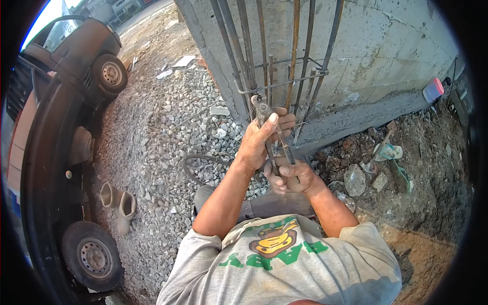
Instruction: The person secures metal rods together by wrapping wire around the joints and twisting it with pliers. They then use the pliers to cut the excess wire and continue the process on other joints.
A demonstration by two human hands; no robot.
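A pair of worn metal pincers [262,108] points upward, with its jaws at a corner of the square wire stirrup [305,79] tied around the rebar. My left hand [255,140] is closed around the upper part of the pincers, its thumb lying along the side below the jaws. Lower down, my right hand [301,175] grips the handle ends, fingers curled and thumb over them. Several upright rebar rods [296,40] stand just beyond the jaws. Whatever lies between the jaws is too small to make out.
A concrete wall [376,46] rises behind the rods. Gravel [157,127] covers the ground at left, with boots [126,208] beside a dark truck [46,152]. Rubble, a stone [354,180] and soil lie at right. A pink bucket [433,90] stands by the wall.
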